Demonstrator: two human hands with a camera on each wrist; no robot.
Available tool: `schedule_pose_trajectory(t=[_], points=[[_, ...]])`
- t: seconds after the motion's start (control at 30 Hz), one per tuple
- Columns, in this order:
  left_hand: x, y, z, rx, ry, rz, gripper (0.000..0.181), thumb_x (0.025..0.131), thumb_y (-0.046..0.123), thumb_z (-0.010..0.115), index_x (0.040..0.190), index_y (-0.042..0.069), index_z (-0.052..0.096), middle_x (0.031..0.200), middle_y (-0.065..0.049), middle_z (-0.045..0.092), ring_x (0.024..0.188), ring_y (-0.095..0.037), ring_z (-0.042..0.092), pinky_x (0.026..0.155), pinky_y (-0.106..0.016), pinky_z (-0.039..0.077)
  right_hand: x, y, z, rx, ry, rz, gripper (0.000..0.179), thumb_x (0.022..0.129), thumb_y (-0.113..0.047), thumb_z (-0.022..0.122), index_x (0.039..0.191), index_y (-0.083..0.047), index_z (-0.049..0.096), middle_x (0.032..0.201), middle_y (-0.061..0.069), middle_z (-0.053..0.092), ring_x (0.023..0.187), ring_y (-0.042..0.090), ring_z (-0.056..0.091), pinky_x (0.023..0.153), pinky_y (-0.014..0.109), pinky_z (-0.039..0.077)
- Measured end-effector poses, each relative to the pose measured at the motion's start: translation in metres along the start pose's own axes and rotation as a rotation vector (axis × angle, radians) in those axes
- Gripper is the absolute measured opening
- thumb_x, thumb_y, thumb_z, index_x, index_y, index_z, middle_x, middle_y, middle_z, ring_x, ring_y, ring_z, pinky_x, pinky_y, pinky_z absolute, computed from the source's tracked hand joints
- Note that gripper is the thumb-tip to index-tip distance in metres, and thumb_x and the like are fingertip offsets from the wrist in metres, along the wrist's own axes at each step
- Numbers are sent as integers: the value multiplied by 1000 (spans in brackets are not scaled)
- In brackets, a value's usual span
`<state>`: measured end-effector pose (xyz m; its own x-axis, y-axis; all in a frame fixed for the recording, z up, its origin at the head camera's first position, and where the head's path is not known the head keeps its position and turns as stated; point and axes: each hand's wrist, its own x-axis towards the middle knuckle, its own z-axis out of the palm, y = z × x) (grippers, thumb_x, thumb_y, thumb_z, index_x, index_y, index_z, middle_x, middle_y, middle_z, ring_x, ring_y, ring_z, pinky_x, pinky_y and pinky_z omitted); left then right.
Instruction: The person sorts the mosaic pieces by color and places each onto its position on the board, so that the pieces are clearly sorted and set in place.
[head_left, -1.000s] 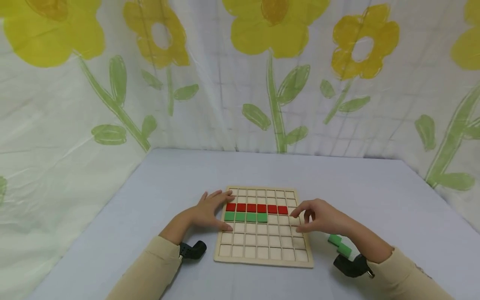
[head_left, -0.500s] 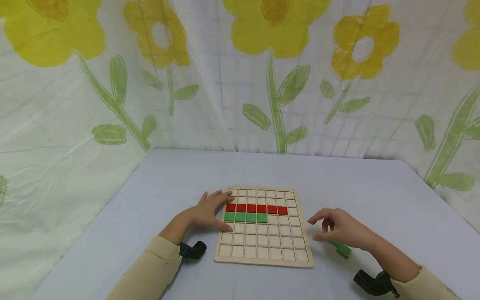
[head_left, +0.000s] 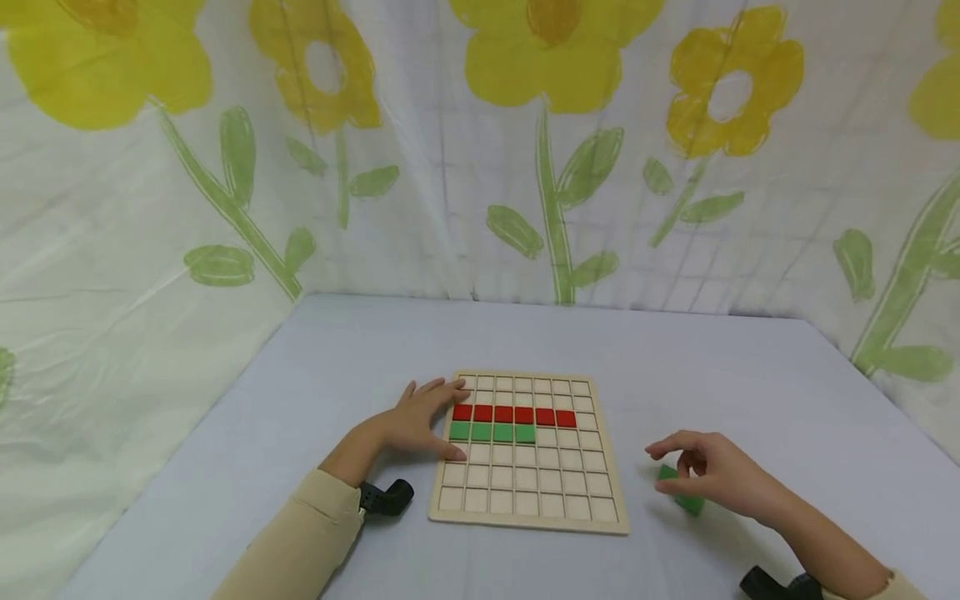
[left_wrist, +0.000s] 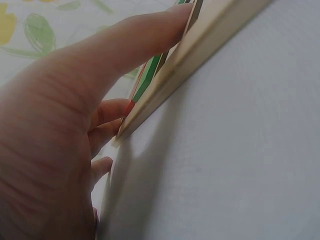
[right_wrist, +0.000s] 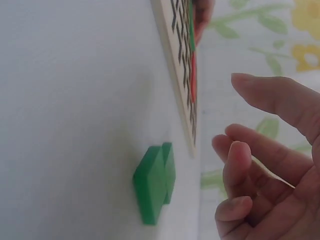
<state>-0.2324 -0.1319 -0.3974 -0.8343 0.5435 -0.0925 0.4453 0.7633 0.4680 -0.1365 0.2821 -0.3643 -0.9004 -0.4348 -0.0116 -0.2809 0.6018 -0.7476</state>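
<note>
A pale wooden grid board [head_left: 528, 524] lies on the table. One of its rows holds several red square tiles [head_left: 504, 414], and the row nearer me holds several green tiles [head_left: 503, 432]. My left hand [head_left: 411, 427] rests on the board's left edge with thumb and fingers spread; in the left wrist view the thumb [left_wrist: 135, 42] lies over the rim. To the right of the board, two loose green tiles [right_wrist: 150, 187] sit close together on the table. Just above them hovers my right hand [head_left: 723, 475], its thumb and index finger apart, nothing between them.
The white tabletop [head_left: 360, 333] extends around the board on all sides. Behind it hangs a white curtain [head_left: 420, 208] painted with yellow flowers. Black wrist devices, such as the left one [head_left: 386, 498], are strapped over both forearms.
My right hand has moved from the board's right side out to the right and toward me, over the loose green tiles. The left hand and the tiles on the board stay put.
</note>
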Motion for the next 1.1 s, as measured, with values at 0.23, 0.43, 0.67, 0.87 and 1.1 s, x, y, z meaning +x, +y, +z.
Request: schedule_pose_trajectory(t=[0.23,0.43,0.67,0.87,1.1], points=[[1,-3,-2,9,13,15,91,68,57,73,144,25,34,156,4,20,145,-27,8,115,-56,-6,-10,7,-7,-26,34,10,41,79,-19,73,114,0,63,98,9,65,60,3,46,47,23,36],[2,-5,-4,0,28,14,91,68,57,73,144,24,35,156,4,21,145,-27,9,115,-56,-6,-14,11,-14,-61,61,34,40,78,-19,74,113,-1,63,97,7,65,59,4,45,47,23,35],[1,-4,-2,-22,20,3,91,67,56,75,143,24,36,155,3,22,145,-27,8,115,-55,-7,-22,25,-8,-12,71,63,38,79,-17,73,110,1,61,92,2,61,59,3,45,47,22,38],[0,-1,0,-7,10,-8,91,67,57,74,143,25,36,156,4,21,145,-26,9,115,-55,-6,-26,36,-1,21,57,108,41,78,-18,74,110,4,59,89,2,59,61,1,45,49,22,41],[0,0,-1,-3,7,-5,91,67,57,74,143,25,36,156,4,22,145,-27,9,115,-55,-6,-27,42,4,45,39,105,43,77,-17,75,107,8,58,89,2,61,64,-1,46,52,21,43]])
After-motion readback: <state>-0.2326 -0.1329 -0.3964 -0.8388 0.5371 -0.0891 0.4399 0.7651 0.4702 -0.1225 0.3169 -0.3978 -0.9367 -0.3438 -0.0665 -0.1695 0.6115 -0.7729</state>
